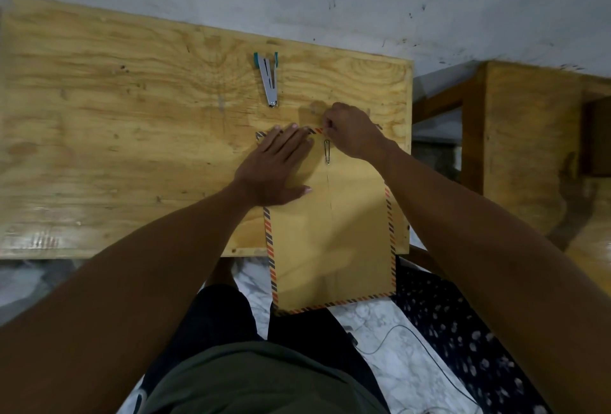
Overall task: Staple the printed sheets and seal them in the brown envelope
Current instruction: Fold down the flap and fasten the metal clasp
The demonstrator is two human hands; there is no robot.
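A brown envelope [330, 235] with a striped orange and dark border lies on the plywood table [132, 136], its lower part hanging over the front edge. My left hand [274, 169] presses flat on its upper left part, fingers spread. My right hand [353, 131] pinches the envelope's top edge at the flap. A metal clasp [327, 151] shows on the envelope between my hands. The teal and silver stapler [268, 78] lies open on the table behind the envelope. No printed sheets are in view.
The table's right edge is close to the envelope. A second wooden table [529, 149] stands to the right across a gap. Below are a marble floor, a dark patterned mat [463, 331] and a thin cable [413, 341].
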